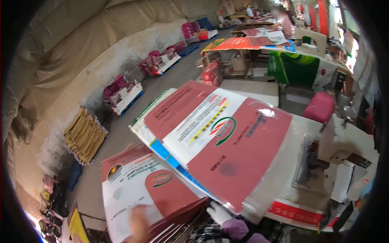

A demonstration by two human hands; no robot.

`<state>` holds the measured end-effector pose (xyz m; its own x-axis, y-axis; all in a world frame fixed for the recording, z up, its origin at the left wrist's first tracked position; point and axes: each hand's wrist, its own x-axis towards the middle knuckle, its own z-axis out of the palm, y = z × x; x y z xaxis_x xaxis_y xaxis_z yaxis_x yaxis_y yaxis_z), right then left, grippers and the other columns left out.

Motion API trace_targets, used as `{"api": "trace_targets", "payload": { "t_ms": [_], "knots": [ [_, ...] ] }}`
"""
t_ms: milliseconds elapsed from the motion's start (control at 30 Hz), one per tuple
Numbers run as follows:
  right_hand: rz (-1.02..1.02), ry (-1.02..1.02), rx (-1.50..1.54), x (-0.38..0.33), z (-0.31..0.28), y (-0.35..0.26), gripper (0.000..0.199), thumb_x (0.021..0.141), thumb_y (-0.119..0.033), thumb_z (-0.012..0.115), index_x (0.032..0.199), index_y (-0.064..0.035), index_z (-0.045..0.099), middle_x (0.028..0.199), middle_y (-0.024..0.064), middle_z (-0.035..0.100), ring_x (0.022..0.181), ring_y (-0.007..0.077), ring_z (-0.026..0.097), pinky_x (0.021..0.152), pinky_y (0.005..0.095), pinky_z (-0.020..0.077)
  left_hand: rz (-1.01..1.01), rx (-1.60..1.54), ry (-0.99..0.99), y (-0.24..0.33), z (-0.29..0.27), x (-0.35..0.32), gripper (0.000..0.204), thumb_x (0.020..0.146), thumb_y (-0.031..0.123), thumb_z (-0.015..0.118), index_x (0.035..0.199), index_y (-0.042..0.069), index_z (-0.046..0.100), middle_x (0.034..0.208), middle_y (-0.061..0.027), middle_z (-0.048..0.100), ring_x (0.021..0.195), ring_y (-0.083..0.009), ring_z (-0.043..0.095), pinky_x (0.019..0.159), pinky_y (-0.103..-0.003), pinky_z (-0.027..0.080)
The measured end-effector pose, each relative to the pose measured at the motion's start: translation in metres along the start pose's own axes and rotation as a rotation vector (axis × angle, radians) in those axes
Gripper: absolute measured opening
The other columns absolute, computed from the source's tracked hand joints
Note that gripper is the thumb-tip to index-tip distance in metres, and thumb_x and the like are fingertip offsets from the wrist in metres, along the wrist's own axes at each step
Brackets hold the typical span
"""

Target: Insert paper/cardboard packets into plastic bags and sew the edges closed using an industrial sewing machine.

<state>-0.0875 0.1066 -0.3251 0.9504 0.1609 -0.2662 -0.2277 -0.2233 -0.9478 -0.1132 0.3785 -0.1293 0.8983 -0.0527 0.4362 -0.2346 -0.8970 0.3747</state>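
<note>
A pile of flat printed plastic sacks (pixel 259 135), dark red and white with a green and red emblem, lies aslant on the worktable. Below and to its left is a second stack of similar sacks (pixel 133 178), tilted toward me. My left hand (pixel 139 223), bare and smeared by motion, is over the white lower part of that stack; its fingers are not clear. My right hand (pixel 219 213), in a white glove under a purple sleeve, is at the near edge of the upper pile. Its fingers look stretched out, partly hidden, with nothing visible in them.
A sewing machine (pixel 344 139) stands on the table at right, with a pink bundle (pixel 320 106) behind it. Bundles on pallets (pixel 125 97) and brown folded sacks (pixel 84 135) line the left wall. Another person (pixel 283 24) sits far back among tables.
</note>
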Motion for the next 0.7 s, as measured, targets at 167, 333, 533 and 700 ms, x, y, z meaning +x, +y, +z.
{"api": "trace_targets", "payload": {
  "t_ms": [167, 333, 533, 700],
  "knots": [
    [-0.314, -0.134, -0.642, -0.067, -0.052, -0.067, 0.027, 0.091, -0.029, 0.056, 0.093, -0.0027, 0.064, 0.088, 0.0138, 0.067, 0.084, 0.0317, 0.065, 0.075, 0.0427, 0.0501, 0.718, -0.122, -0.617, 0.226, 0.161, 0.048, 0.048, 0.077, 0.049, 0.071, 0.107, 0.014, 0.060, 0.110, -0.0058, 0.058, 0.111, -0.0260, 0.053, 0.085, -0.047, 0.037],
    [-0.348, 0.156, -0.319, -0.119, -0.117, -0.052, 0.019, 0.088, -0.023, 0.063, 0.088, -0.0052, 0.067, 0.082, 0.0077, 0.067, 0.075, 0.0243, 0.065, 0.072, 0.0381, 0.0523, 0.747, -0.126, -1.157, 0.233, 0.298, 0.067, 0.042, 0.073, 0.050, 0.074, 0.097, 0.016, 0.066, 0.102, -0.0060, 0.059, 0.104, -0.0246, 0.054, 0.082, -0.043, 0.037],
    [-0.005, 1.099, 0.365, -0.138, -0.210, -0.063, 0.027, 0.087, -0.025, 0.067, 0.084, 0.0016, 0.068, 0.072, 0.0046, 0.068, 0.066, 0.0139, 0.062, 0.062, 0.0311, 0.0487, 0.988, -0.247, -0.332, 0.242, 0.285, 0.062, 0.023, 0.075, 0.035, 0.078, 0.080, 0.013, 0.072, 0.071, -0.0082, 0.067, 0.063, -0.0242, 0.063, 0.061, -0.036, 0.048],
    [0.048, 1.199, -0.023, -0.129, -0.206, -0.060, 0.031, 0.090, -0.031, 0.061, 0.085, -0.0013, 0.069, 0.069, 0.0130, 0.066, 0.066, 0.0213, 0.067, 0.061, 0.0341, 0.0494, 0.432, -0.570, -0.953, 0.225, 0.292, 0.089, 0.021, 0.078, 0.025, 0.075, 0.086, 0.006, 0.072, 0.081, -0.0090, 0.068, 0.074, -0.0231, 0.064, 0.068, -0.036, 0.049]
  ]
}}
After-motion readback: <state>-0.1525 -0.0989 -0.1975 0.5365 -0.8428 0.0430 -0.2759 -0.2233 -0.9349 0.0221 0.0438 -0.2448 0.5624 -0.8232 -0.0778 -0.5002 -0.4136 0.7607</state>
